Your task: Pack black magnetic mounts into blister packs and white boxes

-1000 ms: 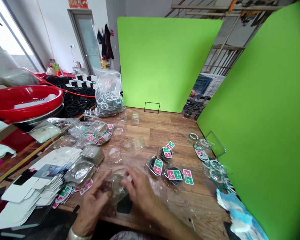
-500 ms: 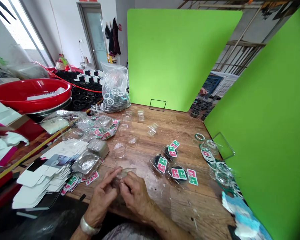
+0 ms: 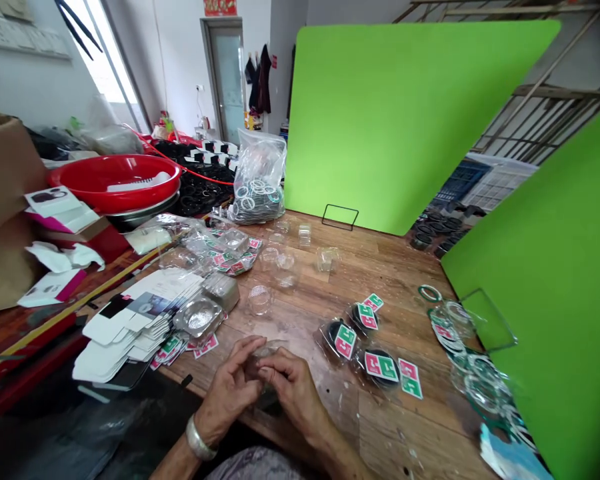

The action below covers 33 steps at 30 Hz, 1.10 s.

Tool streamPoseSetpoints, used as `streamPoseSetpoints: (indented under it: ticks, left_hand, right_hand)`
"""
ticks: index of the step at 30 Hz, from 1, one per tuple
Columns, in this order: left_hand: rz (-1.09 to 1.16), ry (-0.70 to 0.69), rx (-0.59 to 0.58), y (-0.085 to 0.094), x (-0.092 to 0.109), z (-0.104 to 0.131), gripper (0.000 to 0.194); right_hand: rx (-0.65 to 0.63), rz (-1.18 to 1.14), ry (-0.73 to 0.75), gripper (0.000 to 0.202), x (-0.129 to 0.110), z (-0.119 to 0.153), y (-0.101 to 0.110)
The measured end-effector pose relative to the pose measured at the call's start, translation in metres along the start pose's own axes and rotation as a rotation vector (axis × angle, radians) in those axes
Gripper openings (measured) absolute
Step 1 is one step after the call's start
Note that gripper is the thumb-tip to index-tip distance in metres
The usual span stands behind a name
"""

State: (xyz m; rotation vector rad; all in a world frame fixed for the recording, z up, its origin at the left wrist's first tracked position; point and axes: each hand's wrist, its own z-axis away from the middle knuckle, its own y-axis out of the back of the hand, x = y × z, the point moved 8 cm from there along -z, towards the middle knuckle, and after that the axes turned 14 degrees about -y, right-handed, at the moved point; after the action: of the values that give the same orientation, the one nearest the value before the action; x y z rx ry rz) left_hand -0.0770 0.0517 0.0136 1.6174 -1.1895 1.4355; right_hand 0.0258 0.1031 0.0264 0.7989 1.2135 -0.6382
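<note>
Close to the table's front edge, my left hand (image 3: 233, 385) and my right hand (image 3: 297, 390) meet around a thin clear plastic piece (image 3: 271, 347). Its exact shape is partly hidden by my fingers. My left fingers and thumb curve round one side, while my right thumb and fingers pinch the other. A silvery bracelet (image 3: 199, 440) circles my left wrist. To the right sit black round parts (image 3: 377, 369) in clear plastic shells, topped with red-and-green cards (image 3: 347, 343). Another such card (image 3: 411, 378) lies loose beside them.
White folded boxes (image 3: 145, 320) and stacked clear trays (image 3: 200, 317) lie left. Clear plastic cups (image 3: 259, 300) stand beyond my hands. Green-and-white rings (image 3: 483, 383) line the right edge. A bag of rings (image 3: 259, 187) and a green panel (image 3: 405, 127) are behind; a red basin (image 3: 115, 180) is far left.
My view has turned left, so the table's things sit further right in the picture. Both hands stay together on the clear plastic piece, with the fingers slightly shifted.
</note>
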Motion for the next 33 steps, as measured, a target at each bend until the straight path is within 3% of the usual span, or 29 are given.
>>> streamPoseSetpoints:
  ticks: [6, 13, 17, 21, 23, 26, 28, 29, 31, 33]
  left_hand:
    - [0.036, 0.001, 0.007, 0.002, -0.002, -0.001, 0.052]
    - [-0.012, -0.01, 0.004, 0.003, -0.002, -0.002, 0.05]
    - [-0.056, -0.001, -0.011, 0.001, 0.001, -0.002, 0.049]
    - [-0.1, -0.041, -0.045, 0.0, -0.004, -0.003, 0.048]
    - [-0.124, -0.01, -0.021, 0.011, -0.013, -0.002, 0.047]
    - [-0.287, -0.007, 0.079, 0.038, -0.012, 0.0, 0.046]
    - [-0.496, -0.16, 0.074, 0.043, 0.011, -0.005, 0.047]
    - [-0.615, -0.292, 0.034, 0.038, 0.027, -0.008, 0.048]
    - [-0.846, -0.594, -0.09, 0.013, 0.055, -0.012, 0.052]
    - [-1.041, -0.855, -0.236, -0.018, 0.061, -0.01, 0.058]
  right_hand:
    - [-0.056, -0.097, -0.016, 0.024, 0.001, -0.008, 0.004]
    - [-0.074, -0.01, 0.105, 0.028, -0.009, -0.006, 0.004]
    - [-0.066, 0.162, 0.184, 0.026, -0.011, -0.003, -0.003]
    - [0.061, 0.441, 0.339, 0.028, -0.016, 0.01, -0.014]
    - [0.136, 0.376, 0.324, 0.028, -0.024, 0.014, -0.003]
    - [0.282, 0.143, 0.213, 0.028, -0.042, 0.015, 0.042]
    - [0.372, 0.102, 0.214, 0.023, -0.058, 0.016, 0.07]
    - [0.393, 0.128, 0.239, 0.02, -0.066, 0.017, 0.078]
    - [0.386, 0.22, 0.281, 0.029, -0.072, 0.018, 0.082]
    - [0.363, 0.292, 0.285, 0.043, -0.063, 0.02, 0.076]
